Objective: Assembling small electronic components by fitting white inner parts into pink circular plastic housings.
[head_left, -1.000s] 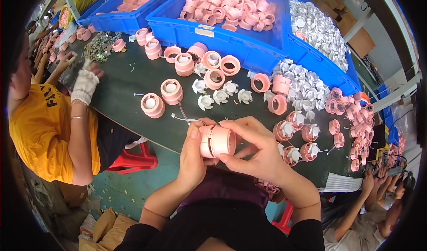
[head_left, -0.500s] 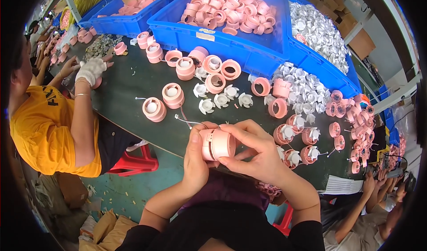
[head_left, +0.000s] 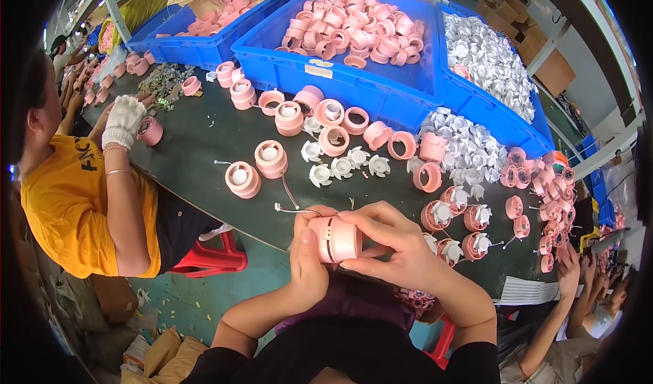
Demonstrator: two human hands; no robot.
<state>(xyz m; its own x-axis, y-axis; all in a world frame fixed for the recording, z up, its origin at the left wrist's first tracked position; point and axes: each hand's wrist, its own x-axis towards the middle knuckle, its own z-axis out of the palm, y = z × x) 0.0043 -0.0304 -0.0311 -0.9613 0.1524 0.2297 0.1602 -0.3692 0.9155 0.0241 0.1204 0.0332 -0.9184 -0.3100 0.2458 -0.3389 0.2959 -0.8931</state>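
Both my hands hold a pink cylindrical housing (head_left: 338,240) just above the table's near edge. My left hand (head_left: 307,265) is wrapped round its left end, and my right hand (head_left: 391,244) grips the right end between thumb and fingers. A dark seam runs round the housing between its two pink sections. From the left end, a thin wire with a small white connector (head_left: 277,208) sticks out over the table. Two similar pink housings with white round centres, one (head_left: 243,180) beside another (head_left: 271,159), stand beyond my left hand.
Loose white fan impellers (head_left: 341,167) and pink rings (head_left: 333,140) lie ahead. Blue bins (head_left: 340,78) hold more along the back. Pink housings with white impellers (head_left: 441,212) sit right of my hands. At left, a co-worker's gloved hand (head_left: 125,121) is by a pink part (head_left: 150,131).
My hands keep their hold on the housing, its seam still showing. Another pink ring now lies before the middle bin. The co-worker's gloved hand has drawn back toward their body.
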